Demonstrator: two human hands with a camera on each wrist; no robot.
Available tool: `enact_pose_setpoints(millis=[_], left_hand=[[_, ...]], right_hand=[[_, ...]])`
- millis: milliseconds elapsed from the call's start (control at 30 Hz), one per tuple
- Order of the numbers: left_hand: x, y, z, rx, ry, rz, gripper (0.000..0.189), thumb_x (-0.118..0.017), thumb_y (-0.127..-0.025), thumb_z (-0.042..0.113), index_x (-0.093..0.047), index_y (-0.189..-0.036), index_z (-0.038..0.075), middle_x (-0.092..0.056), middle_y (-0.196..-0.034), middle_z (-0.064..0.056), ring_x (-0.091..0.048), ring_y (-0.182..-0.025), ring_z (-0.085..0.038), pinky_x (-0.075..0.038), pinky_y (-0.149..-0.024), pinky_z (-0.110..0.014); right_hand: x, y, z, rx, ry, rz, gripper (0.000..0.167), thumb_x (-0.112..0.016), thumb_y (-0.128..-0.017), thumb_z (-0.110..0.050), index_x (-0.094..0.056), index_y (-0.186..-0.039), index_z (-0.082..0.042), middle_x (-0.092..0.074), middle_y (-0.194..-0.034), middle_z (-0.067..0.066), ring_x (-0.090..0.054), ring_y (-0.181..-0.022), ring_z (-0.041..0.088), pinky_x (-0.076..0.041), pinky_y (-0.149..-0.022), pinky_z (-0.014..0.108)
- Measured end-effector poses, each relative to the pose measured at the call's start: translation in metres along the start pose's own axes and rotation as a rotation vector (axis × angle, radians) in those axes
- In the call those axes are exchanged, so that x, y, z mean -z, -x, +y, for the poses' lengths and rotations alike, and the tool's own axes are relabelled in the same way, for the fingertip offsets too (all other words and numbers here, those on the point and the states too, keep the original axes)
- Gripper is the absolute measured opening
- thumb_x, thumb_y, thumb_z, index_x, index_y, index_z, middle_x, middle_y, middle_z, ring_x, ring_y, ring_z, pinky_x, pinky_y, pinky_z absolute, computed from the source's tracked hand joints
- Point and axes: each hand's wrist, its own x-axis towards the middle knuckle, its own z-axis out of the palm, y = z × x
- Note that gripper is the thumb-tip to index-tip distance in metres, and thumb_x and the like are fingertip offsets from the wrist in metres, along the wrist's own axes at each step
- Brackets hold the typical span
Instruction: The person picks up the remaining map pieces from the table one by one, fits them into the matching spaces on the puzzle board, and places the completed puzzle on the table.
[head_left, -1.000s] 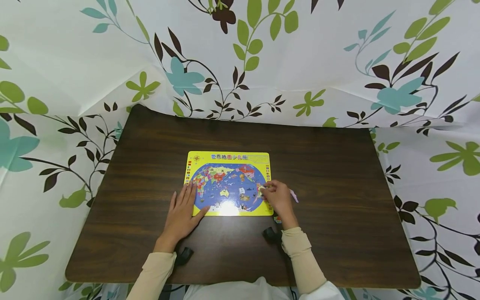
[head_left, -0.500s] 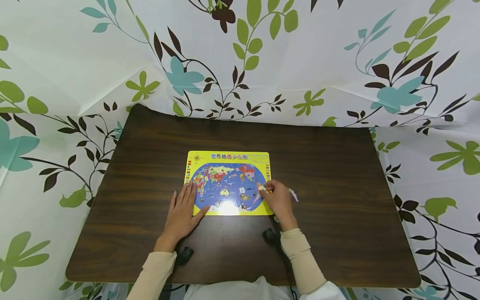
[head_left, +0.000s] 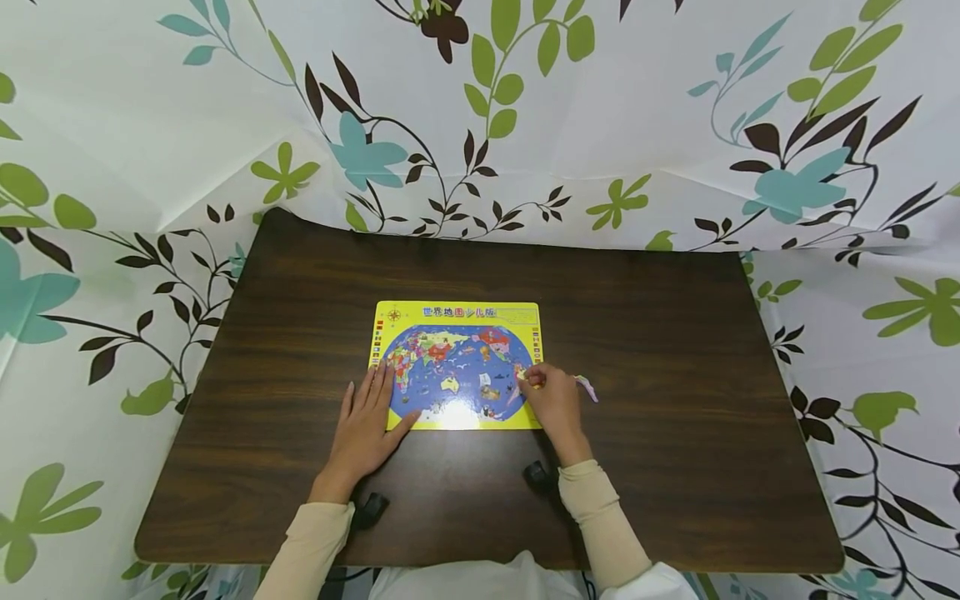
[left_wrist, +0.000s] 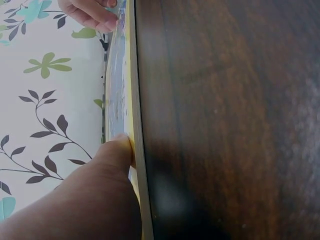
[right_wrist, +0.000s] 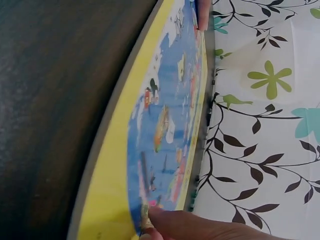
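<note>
A yellow-bordered world map puzzle board (head_left: 498, 423) with a blue oval map lies on the table. My left hand (head_left: 363, 433) rests flat over its lower left corner, fingers spread and thumb along the front edge; the left wrist view shows that thumb (left_wrist: 117, 150) on the yellow border. At the map's right side, over South America, my right hand (head_left: 558, 408) pinches a small puzzle piece. In the right wrist view this pale yellowish piece (right_wrist: 145, 216) stands on edge between thumb and fingertip, close over the board. Fingers hide part of it.
A thin lilac puzzle piece (head_left: 587, 388) lies on the table just right of my right hand. The dark wooden table (head_left: 675, 375) stretches around the board. A leaf-patterned cloth (head_left: 637, 100) hangs behind it.
My right hand shifts very slightly, still pinching the piece at the map's right side. A colourful piece seen earlier beside its wrist is now hidden. The left hand stays put.
</note>
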Motion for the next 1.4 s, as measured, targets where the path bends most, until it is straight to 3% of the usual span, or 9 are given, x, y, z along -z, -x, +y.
enact_pose_setpoints(millis=[467, 633, 800, 933, 1133, 1267, 1400], left_hand=[[0.001, -0.003, 0.004, 0.003, 0.005, -0.008, 0.094, -0.051, -0.101, 0.062, -0.014, -0.166, 0.005, -0.009, -0.173, -0.014, -0.004, -0.16, -0.033, 0.003, -0.125, -0.059], [0.002, -0.002, 0.003, 0.009, 0.011, -0.01, 0.094, -0.051, -0.101, 0.062, -0.014, -0.166, 0.005, -0.009, -0.173, -0.014, -0.004, -0.16, -0.034, 0.004, -0.125, -0.059], [0.002, -0.001, 0.001, 0.005, 0.004, -0.015, 0.094, -0.05, -0.102, 0.063, -0.013, -0.166, 0.005, -0.008, -0.173, -0.015, -0.004, -0.16, -0.034, 0.004, -0.125, -0.059], [0.003, -0.001, 0.001, 0.001, 0.008, -0.02, 0.094, -0.051, -0.102, 0.061, -0.012, -0.166, 0.005, -0.007, -0.173, -0.015, -0.002, -0.16, -0.033, 0.005, -0.124, -0.059], [0.003, -0.001, 0.001, 0.002, 0.007, -0.016, 0.094, -0.052, -0.102, 0.061, -0.013, -0.166, 0.005, -0.007, -0.173, -0.014, -0.002, -0.16, -0.032, 0.005, -0.125, -0.059], [0.002, -0.001, 0.001, 0.004, 0.007, -0.02, 0.094, -0.051, -0.102, 0.062, -0.012, -0.166, 0.005, -0.007, -0.174, -0.014, -0.001, -0.16, -0.032, 0.005, -0.125, -0.058], [0.001, -0.001, 0.001, 0.012, 0.0, -0.032, 0.094, -0.051, -0.102, 0.062, -0.011, -0.166, 0.006, -0.006, -0.174, -0.013, 0.0, -0.16, -0.032, 0.006, -0.125, -0.058]], right_hand=[[0.002, 0.0, 0.013, 0.006, -0.027, 0.039, 0.019, -0.083, -0.089, -0.019, -0.075, -0.094, -0.002, -0.067, -0.081, 0.007, -0.058, -0.07, 0.021, -0.045, -0.063, 0.032], [0.009, 0.001, 0.017, 0.02, -0.057, 0.133, 0.02, -0.08, -0.091, -0.015, -0.073, -0.101, 0.001, -0.06, -0.088, 0.011, -0.059, -0.075, 0.025, -0.046, -0.067, 0.038], [0.028, -0.003, 0.037, -0.03, -0.026, 0.204, 0.018, -0.074, -0.091, -0.004, -0.074, -0.108, 0.005, -0.062, -0.098, 0.018, -0.062, -0.082, 0.032, -0.05, -0.072, 0.045], [0.045, -0.004, 0.05, -0.074, 0.019, 0.18, 0.023, -0.075, -0.092, -0.005, -0.075, -0.112, 0.007, -0.064, -0.109, 0.026, -0.063, -0.093, 0.039, -0.051, -0.08, 0.052], [0.054, -0.006, 0.059, -0.107, 0.053, 0.134, 0.025, -0.079, -0.092, -0.013, -0.076, -0.108, 0.006, -0.068, -0.112, 0.027, -0.064, -0.104, 0.044, -0.05, -0.087, 0.056], [0.054, -0.007, 0.059, -0.119, 0.061, 0.137, 0.022, -0.079, -0.093, -0.015, -0.077, -0.103, 0.005, -0.072, -0.105, 0.025, -0.067, -0.096, 0.04, -0.051, -0.082, 0.053], [0.053, -0.008, 0.058, -0.12, 0.044, 0.143, 0.02, -0.08, -0.092, -0.015, -0.077, -0.098, 0.004, -0.075, -0.093, 0.02, -0.069, -0.08, 0.033, -0.052, -0.068, 0.041]])
